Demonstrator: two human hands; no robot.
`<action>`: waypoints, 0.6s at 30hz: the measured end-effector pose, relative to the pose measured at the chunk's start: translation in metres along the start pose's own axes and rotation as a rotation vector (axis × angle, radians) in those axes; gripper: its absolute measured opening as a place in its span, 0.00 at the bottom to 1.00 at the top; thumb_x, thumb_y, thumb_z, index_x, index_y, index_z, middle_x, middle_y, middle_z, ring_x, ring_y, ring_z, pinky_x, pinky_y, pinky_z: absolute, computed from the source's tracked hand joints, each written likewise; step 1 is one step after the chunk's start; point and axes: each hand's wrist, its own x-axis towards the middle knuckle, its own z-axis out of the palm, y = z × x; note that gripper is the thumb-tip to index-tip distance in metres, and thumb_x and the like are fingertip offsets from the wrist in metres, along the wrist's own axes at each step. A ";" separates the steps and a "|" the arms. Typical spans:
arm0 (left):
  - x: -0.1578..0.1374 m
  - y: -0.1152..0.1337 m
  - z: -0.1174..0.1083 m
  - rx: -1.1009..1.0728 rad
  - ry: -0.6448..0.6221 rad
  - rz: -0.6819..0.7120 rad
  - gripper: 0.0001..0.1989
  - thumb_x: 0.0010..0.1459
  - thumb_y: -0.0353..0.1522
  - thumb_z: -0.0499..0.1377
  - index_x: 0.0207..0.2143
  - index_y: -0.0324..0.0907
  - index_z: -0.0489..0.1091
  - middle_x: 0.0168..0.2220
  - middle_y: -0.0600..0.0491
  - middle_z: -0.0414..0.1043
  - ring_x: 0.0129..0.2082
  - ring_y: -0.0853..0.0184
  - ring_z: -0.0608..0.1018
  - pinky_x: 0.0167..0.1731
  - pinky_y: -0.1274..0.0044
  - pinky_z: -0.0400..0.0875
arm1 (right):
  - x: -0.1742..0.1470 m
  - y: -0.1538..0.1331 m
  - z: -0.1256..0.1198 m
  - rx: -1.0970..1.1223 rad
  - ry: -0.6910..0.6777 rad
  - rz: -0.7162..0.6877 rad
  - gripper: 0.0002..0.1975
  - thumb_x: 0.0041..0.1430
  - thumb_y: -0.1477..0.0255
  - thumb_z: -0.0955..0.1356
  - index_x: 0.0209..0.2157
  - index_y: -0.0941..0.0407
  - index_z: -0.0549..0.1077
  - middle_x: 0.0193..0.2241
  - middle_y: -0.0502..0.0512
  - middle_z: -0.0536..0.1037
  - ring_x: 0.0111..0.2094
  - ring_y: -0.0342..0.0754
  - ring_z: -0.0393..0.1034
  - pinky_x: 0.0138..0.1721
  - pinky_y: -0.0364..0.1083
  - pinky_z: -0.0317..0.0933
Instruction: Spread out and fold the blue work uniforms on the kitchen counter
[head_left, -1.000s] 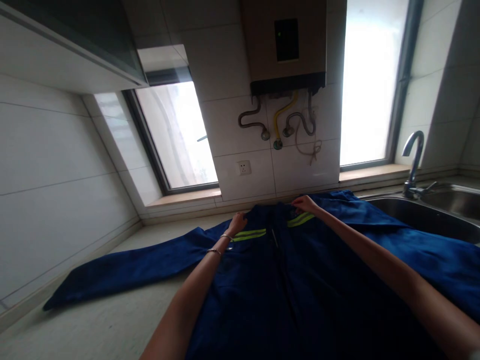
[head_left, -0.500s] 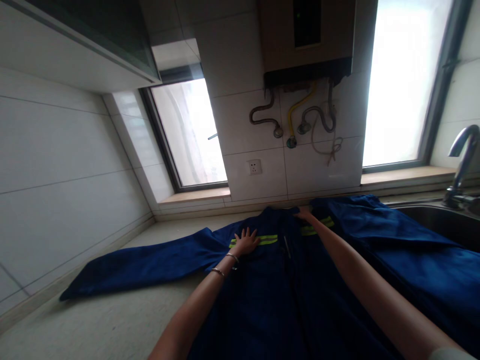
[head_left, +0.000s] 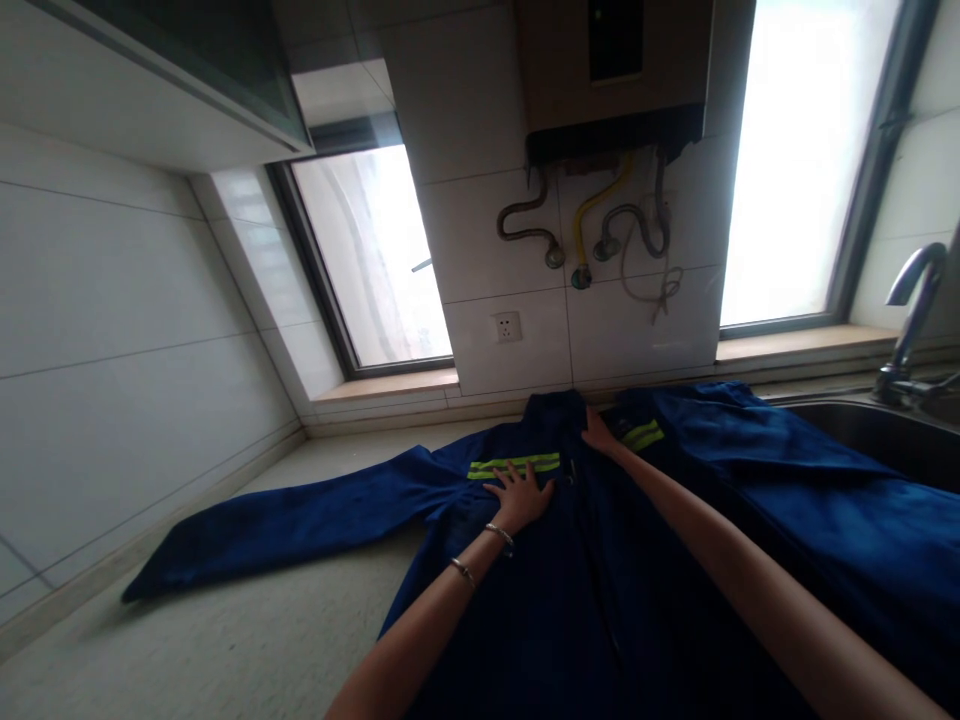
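Observation:
A dark blue work jacket with yellow-green reflective strips lies spread, front up, over the counter. One sleeve stretches out to the left; the other side reaches toward the sink. My left hand, with two bangles at the wrist, rests flat on the chest with fingers spread, just below the left reflective strip. At the front edge beside the collar, my right hand has its fingers together on the cloth; the fingertips are partly hidden. The right reflective strip shows beside its wrist.
The pale counter runs along a tiled wall. On the right are a sink and a curved faucet. A water heater with hoses hangs above, and a cabinet juts out at upper left.
My left hand has slid right and slightly down across the chest, uncovering more of the left strip. My right hand has shifted slightly down at the collar, and the collar stands out more.

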 end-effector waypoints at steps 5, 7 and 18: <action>0.000 -0.004 0.000 0.047 0.087 0.019 0.40 0.58 0.55 0.38 0.64 0.38 0.50 0.64 0.30 0.41 0.61 0.31 0.45 0.48 0.39 0.39 | -0.029 -0.002 0.004 -0.167 -0.095 0.018 0.16 0.62 0.65 0.65 0.47 0.60 0.70 0.47 0.59 0.71 0.46 0.50 0.67 0.48 0.55 0.64; 0.000 -0.004 0.002 0.047 0.123 0.041 0.38 0.59 0.53 0.40 0.63 0.38 0.51 0.64 0.33 0.43 0.62 0.34 0.45 0.52 0.43 0.38 | -0.042 0.003 0.001 -0.216 -0.146 0.026 0.16 0.62 0.65 0.65 0.48 0.59 0.69 0.48 0.58 0.70 0.47 0.50 0.67 0.49 0.55 0.63; 0.022 -0.002 0.002 0.008 -0.038 0.419 0.29 0.63 0.47 0.39 0.65 0.55 0.41 0.67 0.49 0.35 0.64 0.42 0.41 0.53 0.42 0.39 | -0.077 0.011 0.004 -0.302 -0.172 0.071 0.33 0.63 0.52 0.51 0.62 0.55 0.56 0.64 0.65 0.50 0.63 0.65 0.42 0.58 0.65 0.37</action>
